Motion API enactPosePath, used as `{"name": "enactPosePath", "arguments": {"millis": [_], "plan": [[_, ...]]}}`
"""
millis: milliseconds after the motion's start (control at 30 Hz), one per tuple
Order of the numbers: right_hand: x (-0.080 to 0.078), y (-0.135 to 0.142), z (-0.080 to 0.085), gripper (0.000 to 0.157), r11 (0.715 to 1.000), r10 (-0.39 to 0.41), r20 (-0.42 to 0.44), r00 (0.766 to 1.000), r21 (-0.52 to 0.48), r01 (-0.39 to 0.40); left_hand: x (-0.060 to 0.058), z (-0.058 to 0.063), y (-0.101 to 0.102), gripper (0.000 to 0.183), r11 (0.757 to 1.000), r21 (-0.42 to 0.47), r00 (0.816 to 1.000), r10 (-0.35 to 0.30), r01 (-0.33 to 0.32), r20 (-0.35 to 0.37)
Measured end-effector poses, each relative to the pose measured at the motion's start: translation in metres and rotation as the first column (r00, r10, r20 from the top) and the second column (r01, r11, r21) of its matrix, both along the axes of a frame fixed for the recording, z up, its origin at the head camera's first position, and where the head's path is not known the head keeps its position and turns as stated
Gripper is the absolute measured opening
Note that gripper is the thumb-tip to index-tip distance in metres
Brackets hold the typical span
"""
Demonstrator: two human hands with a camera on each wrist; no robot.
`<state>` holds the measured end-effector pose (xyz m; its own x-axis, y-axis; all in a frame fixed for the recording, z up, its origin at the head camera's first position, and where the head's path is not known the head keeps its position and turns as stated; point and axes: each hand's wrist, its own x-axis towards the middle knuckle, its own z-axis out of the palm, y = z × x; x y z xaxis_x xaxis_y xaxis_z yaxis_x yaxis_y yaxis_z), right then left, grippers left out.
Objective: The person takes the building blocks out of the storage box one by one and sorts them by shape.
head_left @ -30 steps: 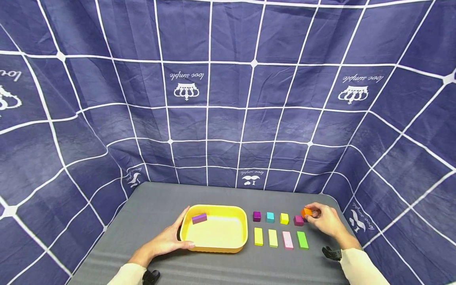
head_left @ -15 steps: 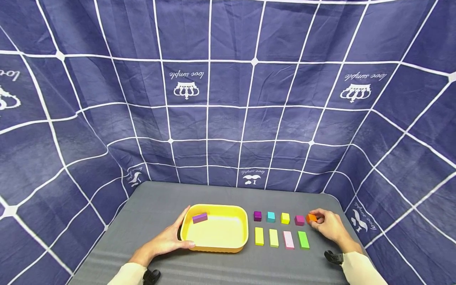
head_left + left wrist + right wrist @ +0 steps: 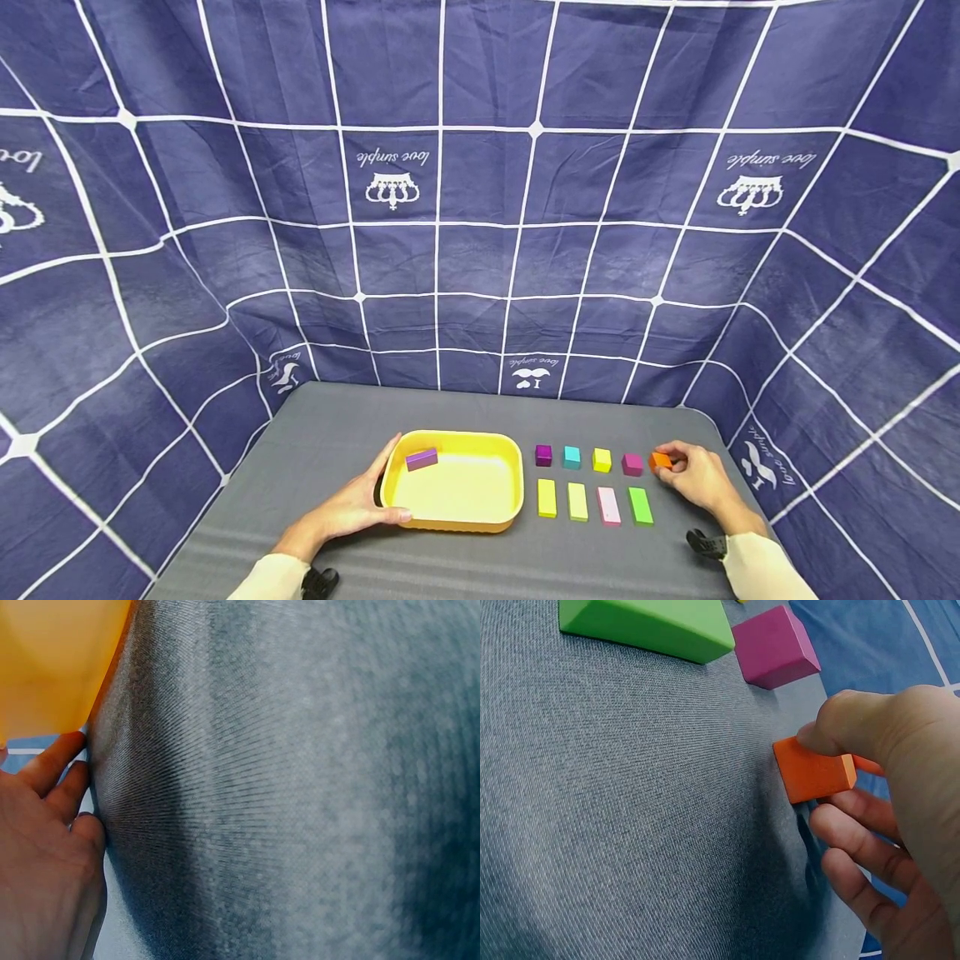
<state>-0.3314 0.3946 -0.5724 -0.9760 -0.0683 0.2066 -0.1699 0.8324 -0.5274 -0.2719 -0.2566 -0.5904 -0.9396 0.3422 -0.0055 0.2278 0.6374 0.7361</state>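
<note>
My right hand [image 3: 699, 477] pinches an orange cube [image 3: 660, 461] between thumb and fingers at the right end of the back row of blocks. In the right wrist view the thumb lies along the upper part of the orange cube [image 3: 810, 772], whose lower edge is right at the cloth. My left hand [image 3: 352, 504] holds the left end of a yellow plastic tray [image 3: 519, 492], thumb at the front wall and fingers at the left side. Inside the tray lies one purple rectangular block [image 3: 422, 459]. The left wrist view shows several fingers [image 3: 64, 780] against the yellow wall.
Left of the orange cube, a row holds magenta [image 3: 632, 464], yellow [image 3: 602, 460], turquoise [image 3: 572, 457] and purple [image 3: 543, 455] cubes. In front lie yellow [image 3: 547, 498], pale yellow [image 3: 577, 502], pink [image 3: 608, 506] and green [image 3: 641, 506] bars. A blue cloth [image 3: 480, 250] hangs behind the grey table.
My right hand has brought the orange cube down and rightward from above the magenta cube's right side to the row's right end. The left hand stays at the tray.
</note>
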Motion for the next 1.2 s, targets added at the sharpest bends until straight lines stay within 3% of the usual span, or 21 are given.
{"name": "enactPosePath", "arguments": {"millis": [267,533,933,1200], "plan": [[0.004,0.002,0.001,0.038,1.0,0.003,-0.012,1.0,0.029,-0.002,0.001,0.002,0.001,0.141,1.0,0.015,1.0,0.008,-0.008,0.014],[0.007,-0.01,0.004,0.049,0.997,0.012,-0.169,0.986,0.081,0.002,0.003,0.002,0.001,0.141,1.0,0.008,1.0,0.002,-0.002,0.009],[0.007,-0.054,0.011,0.045,0.994,0.103,-0.335,0.937,0.072,-0.084,-0.001,0.001,0.002,0.141,1.0,0.02,1.0,0.003,-0.004,0.015],[0.006,-0.094,0.024,0.046,0.974,0.229,-0.439,0.869,0.104,-0.204,-0.001,-0.001,-0.001,0.141,1.0,0.03,1.0,-0.009,0.008,0.017]]}}
